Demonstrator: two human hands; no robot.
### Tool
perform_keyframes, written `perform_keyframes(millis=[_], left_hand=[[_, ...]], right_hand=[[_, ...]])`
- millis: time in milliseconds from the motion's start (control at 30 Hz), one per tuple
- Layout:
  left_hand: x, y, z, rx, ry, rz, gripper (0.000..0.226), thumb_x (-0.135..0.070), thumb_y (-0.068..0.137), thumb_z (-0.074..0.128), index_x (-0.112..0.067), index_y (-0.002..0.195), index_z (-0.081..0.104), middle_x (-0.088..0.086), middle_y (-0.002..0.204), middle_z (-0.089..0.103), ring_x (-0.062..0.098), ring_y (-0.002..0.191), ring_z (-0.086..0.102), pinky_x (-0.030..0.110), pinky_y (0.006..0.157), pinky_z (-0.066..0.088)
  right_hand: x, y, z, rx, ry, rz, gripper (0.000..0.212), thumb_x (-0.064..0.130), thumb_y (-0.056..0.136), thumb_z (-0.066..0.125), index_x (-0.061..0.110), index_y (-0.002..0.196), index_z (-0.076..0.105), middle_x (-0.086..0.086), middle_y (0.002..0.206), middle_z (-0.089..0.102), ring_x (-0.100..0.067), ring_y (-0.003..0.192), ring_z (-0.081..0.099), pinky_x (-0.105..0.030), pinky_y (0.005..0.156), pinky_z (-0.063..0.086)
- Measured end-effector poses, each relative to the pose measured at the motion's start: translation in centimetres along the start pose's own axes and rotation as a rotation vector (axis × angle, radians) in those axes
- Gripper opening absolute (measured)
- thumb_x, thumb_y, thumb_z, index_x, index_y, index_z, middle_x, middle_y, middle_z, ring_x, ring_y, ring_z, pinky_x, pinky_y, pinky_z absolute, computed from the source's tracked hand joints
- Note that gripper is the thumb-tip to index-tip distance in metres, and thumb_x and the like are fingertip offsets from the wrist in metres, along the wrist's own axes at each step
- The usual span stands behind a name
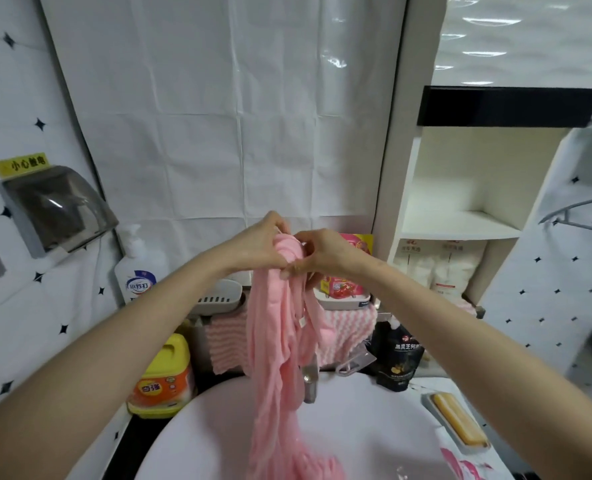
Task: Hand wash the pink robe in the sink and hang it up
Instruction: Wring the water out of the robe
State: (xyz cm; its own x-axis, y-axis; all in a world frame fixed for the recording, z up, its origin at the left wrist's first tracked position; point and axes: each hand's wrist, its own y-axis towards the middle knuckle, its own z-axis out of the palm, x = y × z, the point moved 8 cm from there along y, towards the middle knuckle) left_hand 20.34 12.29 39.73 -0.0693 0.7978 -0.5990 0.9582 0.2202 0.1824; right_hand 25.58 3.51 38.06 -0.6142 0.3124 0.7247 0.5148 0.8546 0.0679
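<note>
**Two hands hold the pink robe over the sink**

Both hands meet at chest height. The left hand (pixel 258 244) and right hand (pixel 324 254) have their fingers (pixel 292 269) clenched around the bunched top of the pink robe (pixel 277 341). The robe hangs down in long folds, and its lower end lies in the white sink (pixel 374 431), in front of the faucet (pixel 310 386).

A dark desk (pixel 138 441) rims the basin. At its left edge stand a yellow tub (pixel 164 379) and a pump bottle (pixel 138 268). Striped cloths (pixel 223 344) hang at the back edge. A black pouch (pixel 400 358) and a soap bar (pixel 459 422) in its dish sit at the right edge.

A creased white sheet (pixel 218 116) covers the wall behind, and an open shelf (pixel 460 226) stands to the right. The basin's right half is bare.
</note>
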Motion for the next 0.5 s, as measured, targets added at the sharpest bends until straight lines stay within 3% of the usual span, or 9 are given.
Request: perform_keyframes(millis=[100, 167, 233, 300, 367, 433, 500], left_hand=[[2.8, -1.6, 0.2, 0.150, -0.454, -0.010, 0.093, -0.027, 0.064, 0.084, -0.031, 0.135, 0.024, 0.002, 0.125, 0.053, 0.013, 0.111, 0.054, 0.022, 0.089, 0.046], [6.2, -2.7, 1.6, 0.138, -0.505, -0.025, 0.124, -0.051, 0.048, 0.087, -0.034, 0.142, 0.009, -0.005, 0.141, 0.036, 0.010, 0.129, 0.038, 0.025, 0.100, 0.040], [9.5, -4.4, 5.3, 0.210, -0.464, -0.092, 0.141, -0.067, 0.035, 0.084, -0.030, 0.145, 0.004, -0.006, 0.148, 0.024, 0.010, 0.135, 0.028, 0.026, 0.106, 0.033], [11.0, -6.0, 9.4, 0.285, -0.412, -0.152, 0.141, -0.075, 0.027, 0.079, -0.023, 0.142, 0.016, -0.002, 0.146, 0.031, 0.010, 0.129, 0.037, 0.020, 0.103, 0.036], [10.3, -6.4, 11.4, 0.252, -0.499, -0.158, 0.140, -0.074, 0.024, 0.080, -0.014, 0.139, 0.026, 0.000, 0.134, 0.045, 0.013, 0.122, 0.046, 0.014, 0.094, 0.042], [9.0, -5.7, 11.9, 0.148, -0.678, -0.180, 0.117, -0.059, 0.021, 0.087, -0.018, 0.122, 0.044, -0.004, 0.115, 0.058, 0.017, 0.115, 0.052, 0.016, 0.091, 0.047], [7.7, -4.9, 12.1, 0.099, -0.849, -0.219, 0.100, -0.055, 0.016, 0.091, -0.022, 0.105, 0.058, -0.003, 0.106, 0.065, 0.019, 0.109, 0.058, 0.028, 0.098, 0.047]], right_hand=[[0.8, 0.2, -1.6, -0.145, -0.054, -0.082, 0.010, -0.005, 0.076, 0.068, -0.007, 0.083, 0.061, -0.016, 0.069, 0.061, -0.026, 0.058, 0.067, -0.050, 0.062, 0.058], [1.0, 0.0, -2.0, -0.202, 0.099, -0.101, 0.018, -0.017, 0.074, 0.053, -0.010, 0.086, 0.064, -0.019, 0.068, 0.065, -0.027, 0.056, 0.067, -0.043, 0.057, 0.059], [1.2, 0.0, -2.5, -0.246, 0.309, -0.111, 0.027, -0.022, 0.073, 0.047, -0.006, 0.084, 0.066, -0.009, 0.057, 0.065, -0.020, 0.050, 0.065, -0.031, 0.050, 0.057], [1.3, 0.4, -3.5, -0.315, 0.480, -0.109, 0.033, -0.023, 0.074, 0.045, 0.001, 0.080, 0.066, -0.001, 0.051, 0.062, -0.014, 0.046, 0.061, -0.025, 0.048, 0.054], [1.5, 1.0, -3.9, -0.344, 0.622, -0.097, 0.034, -0.022, 0.077, 0.045, 0.004, 0.081, 0.065, 0.000, 0.050, 0.061, -0.012, 0.044, 0.059, -0.022, 0.047, 0.052], [1.3, 1.4, -3.6, -0.336, 0.743, -0.076, 0.031, -0.019, 0.080, 0.044, 0.001, 0.089, 0.065, -0.003, 0.054, 0.061, -0.012, 0.045, 0.059, -0.020, 0.046, 0.050], [0.5, 1.7, -2.9, -0.329, 0.841, -0.046, 0.030, -0.017, 0.082, 0.044, 0.001, 0.093, 0.065, -0.004, 0.057, 0.062, -0.012, 0.046, 0.059, -0.019, 0.046, 0.048]])
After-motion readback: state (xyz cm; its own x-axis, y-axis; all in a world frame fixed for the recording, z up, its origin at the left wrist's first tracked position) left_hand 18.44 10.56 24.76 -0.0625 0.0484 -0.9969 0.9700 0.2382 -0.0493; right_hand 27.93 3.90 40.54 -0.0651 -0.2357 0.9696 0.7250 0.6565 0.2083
